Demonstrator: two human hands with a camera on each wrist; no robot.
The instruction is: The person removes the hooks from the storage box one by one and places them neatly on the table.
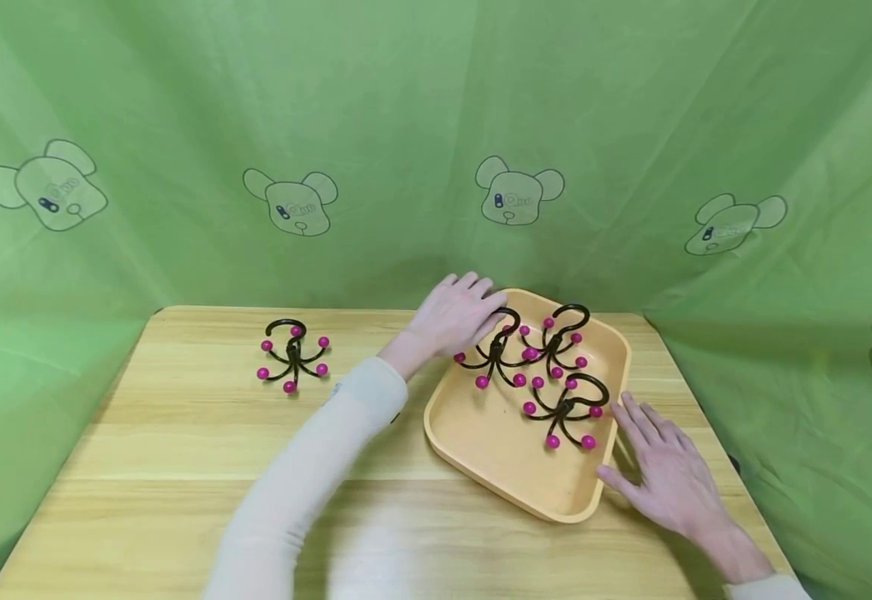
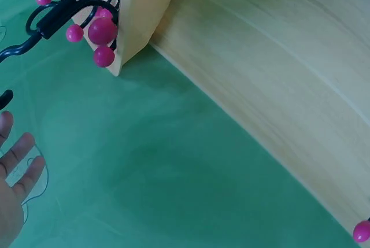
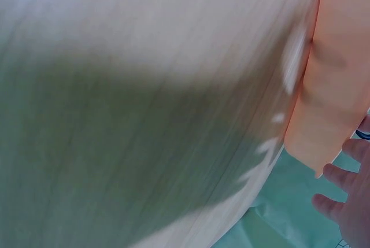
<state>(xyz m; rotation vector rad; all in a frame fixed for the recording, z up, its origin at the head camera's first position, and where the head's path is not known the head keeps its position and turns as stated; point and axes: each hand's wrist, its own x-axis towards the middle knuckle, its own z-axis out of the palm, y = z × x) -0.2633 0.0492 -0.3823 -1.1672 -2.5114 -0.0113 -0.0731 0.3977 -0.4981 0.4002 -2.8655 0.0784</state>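
"What does the head view show me?"

"Your left hand (image 1: 454, 321), loosely spread, is by the tray's (image 1: 496, 442) far-left rim, next to one of three black hangers (image 1: 496, 354) inside the tray. Your flat right hand (image 1: 672, 483) touches the tray's right side. A fourth hanger (image 1: 293, 354) lies left of the tray on the tabletop (image 1: 181, 433)."

"Left wrist?"

"Your left fingers (image 2: 29, 176) spread apart outside the tray, near a hook tip (image 2: 6, 99)."

"Right wrist?"

"Your right fingers (image 3: 340, 176) spread beside the tray's wall."
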